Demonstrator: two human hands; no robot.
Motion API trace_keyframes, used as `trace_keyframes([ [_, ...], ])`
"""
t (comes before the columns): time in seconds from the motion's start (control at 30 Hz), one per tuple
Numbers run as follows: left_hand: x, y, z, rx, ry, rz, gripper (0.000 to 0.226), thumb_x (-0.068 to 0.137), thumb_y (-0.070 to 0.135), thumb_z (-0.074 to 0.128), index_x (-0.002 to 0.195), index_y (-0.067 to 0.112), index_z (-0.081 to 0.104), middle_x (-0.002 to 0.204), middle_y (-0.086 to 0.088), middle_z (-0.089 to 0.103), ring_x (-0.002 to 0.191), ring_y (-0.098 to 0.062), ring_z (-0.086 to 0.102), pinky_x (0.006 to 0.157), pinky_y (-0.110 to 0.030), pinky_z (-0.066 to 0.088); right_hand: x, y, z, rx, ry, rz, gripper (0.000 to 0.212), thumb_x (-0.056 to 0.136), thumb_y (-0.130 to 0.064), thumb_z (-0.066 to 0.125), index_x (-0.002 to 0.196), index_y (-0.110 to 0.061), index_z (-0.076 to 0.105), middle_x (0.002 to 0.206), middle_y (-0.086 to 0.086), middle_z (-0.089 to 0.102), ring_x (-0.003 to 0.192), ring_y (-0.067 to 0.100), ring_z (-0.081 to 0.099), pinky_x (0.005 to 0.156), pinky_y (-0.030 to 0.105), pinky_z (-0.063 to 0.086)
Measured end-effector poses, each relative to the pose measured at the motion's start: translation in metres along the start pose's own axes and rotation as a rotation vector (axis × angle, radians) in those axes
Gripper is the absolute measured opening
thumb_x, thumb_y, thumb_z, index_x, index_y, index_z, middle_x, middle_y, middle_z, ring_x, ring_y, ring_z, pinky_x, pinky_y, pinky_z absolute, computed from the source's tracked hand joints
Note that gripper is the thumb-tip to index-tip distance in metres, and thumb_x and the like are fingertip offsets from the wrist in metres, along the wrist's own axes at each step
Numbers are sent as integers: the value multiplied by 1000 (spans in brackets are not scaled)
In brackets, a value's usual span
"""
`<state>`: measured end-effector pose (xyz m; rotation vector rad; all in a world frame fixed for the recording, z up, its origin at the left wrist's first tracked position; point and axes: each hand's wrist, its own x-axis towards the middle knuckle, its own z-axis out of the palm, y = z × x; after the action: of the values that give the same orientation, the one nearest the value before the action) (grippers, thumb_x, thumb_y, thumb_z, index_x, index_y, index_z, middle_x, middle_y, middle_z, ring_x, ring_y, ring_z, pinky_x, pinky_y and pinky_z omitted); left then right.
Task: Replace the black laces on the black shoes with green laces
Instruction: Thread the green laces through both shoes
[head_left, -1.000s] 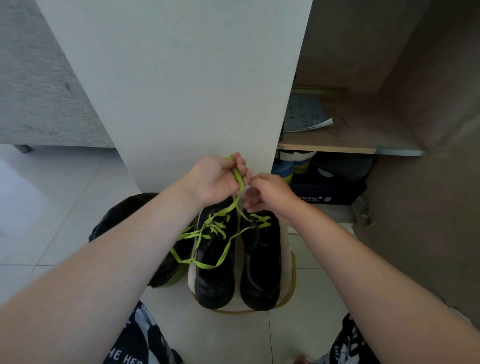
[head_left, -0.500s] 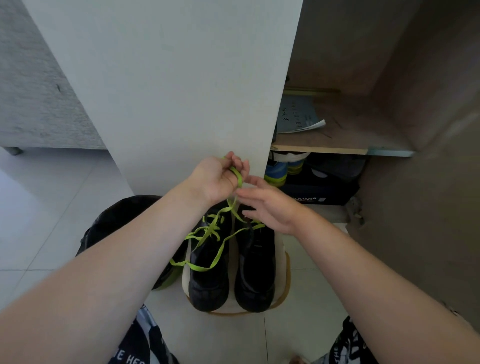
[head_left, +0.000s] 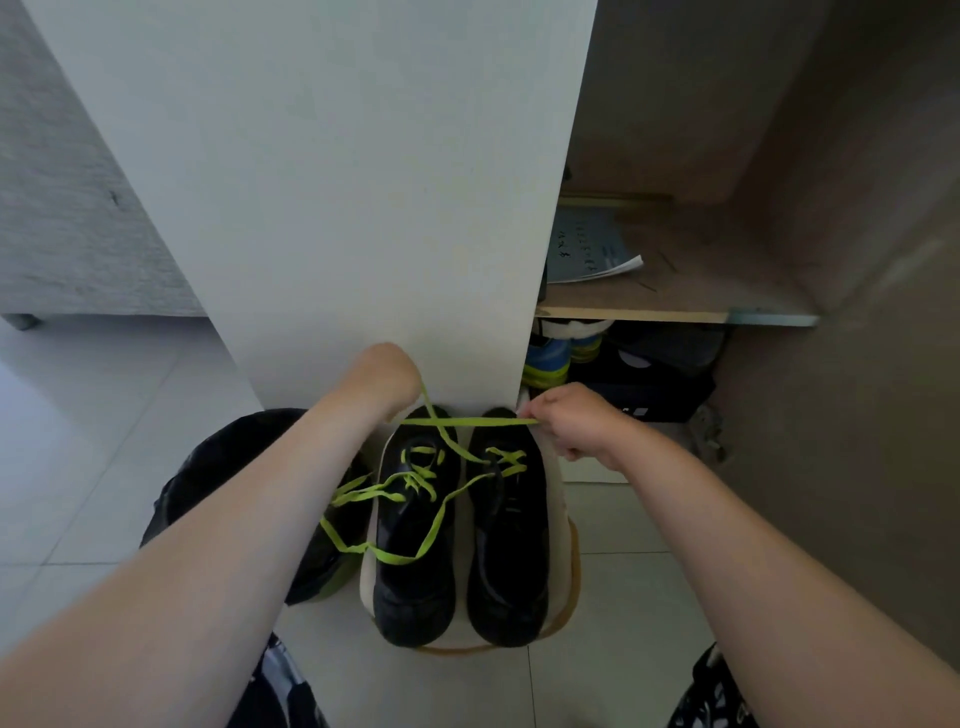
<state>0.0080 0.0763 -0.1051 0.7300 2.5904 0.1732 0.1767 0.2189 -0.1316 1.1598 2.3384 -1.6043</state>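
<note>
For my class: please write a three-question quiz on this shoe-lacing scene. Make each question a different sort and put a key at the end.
1. True or false: the green lace between the left hand and the right hand hangs slack.
2. Multiple choice: what lies on the shelf of the open cabinet? A, a printed paper; B, a hammer; C, a cup.
3. Short answer: how many black shoes stand side by side in front of the white panel?
Key: 1 false, the lace is pulled taut; 2 A; 3 two.
</note>
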Motion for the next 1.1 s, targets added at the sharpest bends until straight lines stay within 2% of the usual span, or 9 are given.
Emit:
trace_keyframes([
  [0.07,-4,3,10,88,-43,-13,11,90,2,54,80,1,58,101,-13,61,96,-28,60,82,-32,46,-1,-2,2,8,-60,20,29,101,-8,43,100,-15,71,71,-1,41,55,14,32,48,26,25],
  [0.13,-8,9,21,47,59,56,39,90,12,57,128,2,50,134,-19,48,123,-36,48,99,-41,44,-2,-5,6,97,-108,-12,29,101,-6,40,108,-11,68,70,1,39,49,11,28,45,24,21],
  [0.2,-19,29,27,-111,44,234,51,90,15,57,139,14,45,140,-14,47,131,-34,44,104,-40,42,-3,-10,11,161,-106,-114,22,100,-2,44,106,-10,63,66,2,46,44,10,31,42,22,21],
  [0.33,-29,52,35,-531,-195,354,23,91,8,46,100,25,60,90,-4,70,80,-27,67,57,-25,46,-4,-16,9,135,16,-223,3,95,-9,64,97,-9,62,59,-2,67,42,11,49,42,21,31],
  [0.5,-19,44,30,-241,-131,375,22,93,25,53,84,23,73,97,-1,68,95,-20,61,79,-29,46,-4,-7,-3,42,112,-163,12,89,-17,75,95,-7,77,80,7,77,50,10,55,48,23,46],
  [0.63,-13,39,32,-317,-122,368,31,94,40,56,79,17,71,74,-4,68,64,-17,65,63,-26,50,-4,-3,3,96,-26,-171,24,101,-3,53,121,-4,66,94,10,75,52,15,61,47,25,52],
  [0.73,-12,37,41,-552,-197,317,23,94,25,64,82,7,71,68,-5,66,52,-14,58,53,-26,55,-2,2,8,102,-38,-94,27,99,-13,60,125,-11,52,90,9,76,51,21,64,43,28,50],
  [0.9,-6,30,47,-314,-148,316,32,98,24,56,69,15,69,67,-8,64,60,-20,51,58,-27,38,-12,18,21,-480,16,105,32,80,-40,74,92,-12,65,78,9,74,58,22,72,55,39,63],
  [1.1,-7,32,65,-354,-186,400,12,88,19,68,91,15,79,74,9,68,64,-2,56,64,-18,45,-18,31,33,-451,18,132,26,77,-29,71,85,-5,75,72,11,74,57,26,72,60,43,63],
])
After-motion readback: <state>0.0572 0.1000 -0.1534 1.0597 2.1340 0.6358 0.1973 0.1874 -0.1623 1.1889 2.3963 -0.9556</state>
